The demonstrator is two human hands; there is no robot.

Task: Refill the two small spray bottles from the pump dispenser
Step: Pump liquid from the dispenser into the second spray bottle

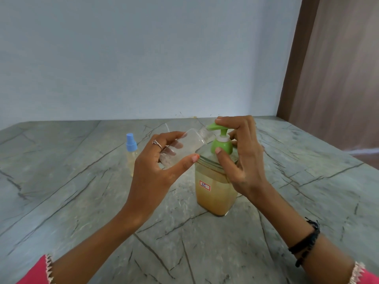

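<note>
1. On the far left of the grey veined stone worktop [61,191] stands the small clear spray bottle with the blue spray cap [131,154], upright, its long axis vertical. It holds pale yellowish liquid and its cap is on, so I judge this one already filled; nothing touches it.
2. Your left hand [155,171] holds the second small clear plastic bottle [184,147], uncapped. Your fingers [174,137] curl over its far side and your thumb presses its near side, so it is clamped between them, lifted off the worktop.
3. That bottle lies tilted, its long axis running from lower left to upper right, with the open neck pointing right and slightly up, right at the tip of the green spout. It looks empty, or nearly so; I cannot tell whether any liquid is inside.
4. The square clear pump dispenser with the green pump head [215,181] stands upright near the middle, about two-thirds full of amber liquid, with a small red-bordered label on its near face.
5. Your right hand [244,158] rests on the pump: fingers over the top of the head, thumb against the green collar, curled round it.
6. Left to do, as I judge it: pump until this bottle fills, then cap it. Its cap is not clearly in view.
</note>
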